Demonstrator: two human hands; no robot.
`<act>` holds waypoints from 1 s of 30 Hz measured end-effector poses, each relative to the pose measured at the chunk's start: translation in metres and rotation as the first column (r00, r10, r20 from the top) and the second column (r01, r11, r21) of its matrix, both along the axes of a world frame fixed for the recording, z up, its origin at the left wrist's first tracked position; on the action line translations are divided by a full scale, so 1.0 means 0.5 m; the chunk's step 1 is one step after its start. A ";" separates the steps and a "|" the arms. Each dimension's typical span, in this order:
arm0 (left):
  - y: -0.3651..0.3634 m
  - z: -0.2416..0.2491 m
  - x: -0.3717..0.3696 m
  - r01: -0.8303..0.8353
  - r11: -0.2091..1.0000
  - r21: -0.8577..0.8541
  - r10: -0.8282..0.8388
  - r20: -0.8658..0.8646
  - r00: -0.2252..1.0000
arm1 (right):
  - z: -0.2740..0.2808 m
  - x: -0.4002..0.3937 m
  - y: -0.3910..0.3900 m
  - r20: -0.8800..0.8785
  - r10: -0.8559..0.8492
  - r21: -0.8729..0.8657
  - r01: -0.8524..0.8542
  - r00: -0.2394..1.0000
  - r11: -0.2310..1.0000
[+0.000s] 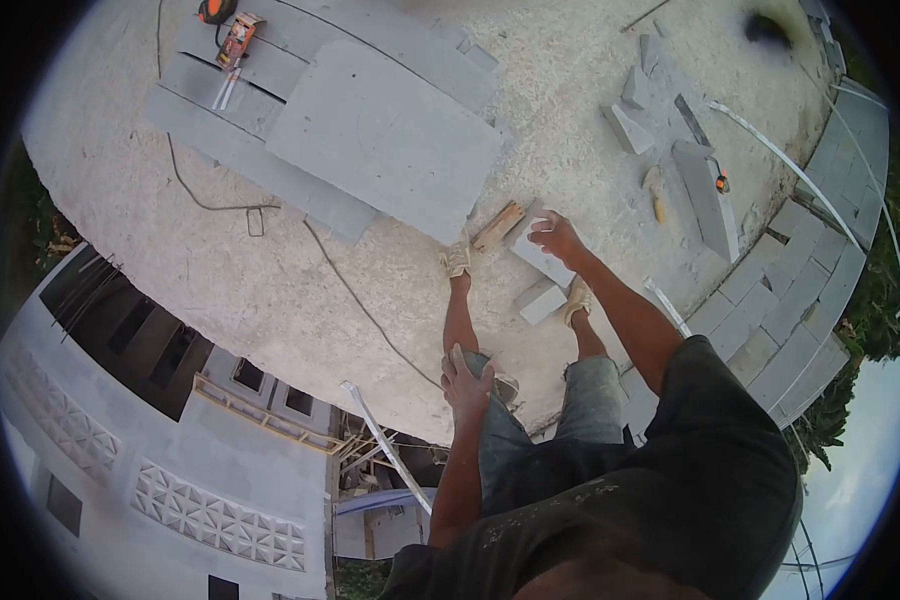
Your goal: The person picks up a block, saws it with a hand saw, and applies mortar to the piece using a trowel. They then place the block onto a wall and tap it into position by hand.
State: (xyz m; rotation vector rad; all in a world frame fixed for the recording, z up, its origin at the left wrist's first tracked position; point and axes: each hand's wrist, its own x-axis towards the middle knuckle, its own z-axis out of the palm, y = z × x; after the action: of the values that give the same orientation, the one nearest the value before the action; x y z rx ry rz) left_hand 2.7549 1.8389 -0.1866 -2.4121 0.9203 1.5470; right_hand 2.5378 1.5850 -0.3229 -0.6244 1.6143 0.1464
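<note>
**Beside the big gray slab [390, 145], the right hand [557, 238] is at a pale block [540, 258]**

Just off the slab's corner, the right hand is half open, with bent fingers over the pale block. I cannot tell if they touch it. The left hand [465, 388] rests on the left leg [500, 425], farther from the slab, fingers a bit apart, with nothing seen in it. The step looks like taking hold of the pale block or letting it go. A good grip would call for fingers around its edges.

Between the slab's corner and the pale block lies a wooden piece [500, 225], so close it could get in the way. A small block [542, 300] sits farther from the slab, near the shoes [456, 260]. Beside the slab, a thin cord [355, 285] crosses the floor [270, 240] and could catch a foot. Gray boards [205, 95] beside the slab carry a red box [236, 42]. Well apart from the slab, past the right hand, are broken bits [627, 130] and a long block [705, 205].
</note>
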 end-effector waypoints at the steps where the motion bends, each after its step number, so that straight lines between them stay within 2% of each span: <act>1: -0.002 -0.018 -0.006 0.037 0.999 -0.035 -0.036 0.046 0.998 | -0.065 -0.007 0.062 0.005 0.129 -0.036 -0.128 0.992 0.991; 2: 0.000 -0.032 -0.009 0.036 0.999 -0.020 -0.035 0.071 0.997 | -0.117 0.009 0.113 -0.093 0.295 -0.157 -0.307 0.951 0.939; 3: 0.006 -0.043 -0.011 0.035 0.999 -0.006 -0.034 0.097 0.995 | -0.180 0.028 0.160 -0.067 0.270 -0.153 -0.277 0.960 0.948; 5: 0.022 -0.064 -0.023 0.060 0.998 0.010 -0.061 0.150 0.987 | -0.279 0.104 0.211 -0.199 0.251 -0.319 -0.305 0.947 0.897; 7: 0.038 -0.077 -0.037 0.108 0.994 0.012 -0.108 0.213 0.971 | -0.335 0.178 0.200 -0.069 0.047 -0.343 -0.068 0.997 0.937; 8: 0.044 -0.085 -0.041 0.123 0.992 0.008 -0.121 0.223 0.967 | -0.321 0.216 0.156 0.005 -0.285 -0.052 0.285 0.959 0.957; 9: 0.050 -0.088 -0.045 0.136 0.991 0.006 -0.134 0.234 0.963 | -0.309 0.247 0.127 -0.026 -0.588 0.254 0.574 0.809 0.778; 11: 0.057 -0.091 -0.054 0.164 0.986 0.006 -0.160 0.252 0.954 | -0.341 0.287 0.152 0.100 -0.775 0.237 0.741 0.624 0.628; 13: 0.054 -0.090 -0.064 0.199 0.980 -0.002 -0.192 0.262 0.946 | -0.362 0.287 0.179 0.209 -0.738 0.131 0.730 0.641 0.671; 15: 0.050 -0.084 -0.072 0.211 0.977 0.012 -0.206 0.280 0.938 | -0.396 0.275 0.216 0.233 -0.469 -0.110 0.502 0.852 0.858; 17: 0.042 -0.073 -0.087 0.218 0.976 0.009 -0.212 0.278 0.937 | -0.366 0.238 0.234 0.116 -0.202 -0.482 0.233 0.972 0.845; 18: 0.039 -0.070 -0.095 0.218 0.976 0.013 -0.213 0.275 0.938 | -0.323 0.205 0.230 0.009 -0.159 -0.564 0.137 0.987 0.814; 19: 0.041 -0.065 -0.100 0.219 0.976 0.019 -0.216 0.269 0.939 | -0.275 0.170 0.233 -0.107 -0.126 -0.628 0.032 0.986 0.778; 21: 0.047 -0.062 -0.102 0.228 0.974 0.008 -0.223 0.247 0.943 | -0.193 0.105 0.224 -0.197 -0.261 -0.510 0.129 0.945 0.850; 23: 0.034 -0.037 -0.117 0.212 0.977 0.031 -0.213 0.236 0.948 | -0.109 0.018 0.227 -0.155 -0.058 -0.571 -0.041 0.986 0.820; 25: 0.027 -0.022 -0.125 0.203 0.979 -0.005 -0.198 0.191 0.961 | -0.035 -0.076 0.207 -0.270 0.088 -0.685 -0.256 0.959 0.682; 27: 0.044 -0.020 -0.113 0.213 0.975 -0.062 -0.204 0.120 0.971 | 0.066 -0.188 0.137 -0.336 0.021 -0.651 -0.248 0.942 0.718; 28: 0.041 -0.031 -0.105 0.186 0.973 -0.133 -0.183 0.033 0.983 | 0.123 -0.249 0.086 -0.359 -0.035 -0.595 -0.200 0.933 0.779; 29: 0.047 -0.045 -0.087 0.168 0.969 -0.183 -0.181 -0.052 0.982 | 0.190 -0.310 0.025 -0.368 -0.167 -0.586 -0.089 0.915 0.806; 30: 0.051 -0.027 -0.065 0.160 0.964 -0.210 -0.191 -0.133 0.973 | 0.250 -0.376 -0.034 -0.265 -0.318 -0.610 0.097 0.910 0.786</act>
State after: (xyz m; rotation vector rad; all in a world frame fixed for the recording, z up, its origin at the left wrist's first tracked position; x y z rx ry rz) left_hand 2.7222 1.8644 -0.2002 -2.2838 1.3396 1.6616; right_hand 2.3500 1.5682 -0.1980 -0.9185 2.0922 -0.4593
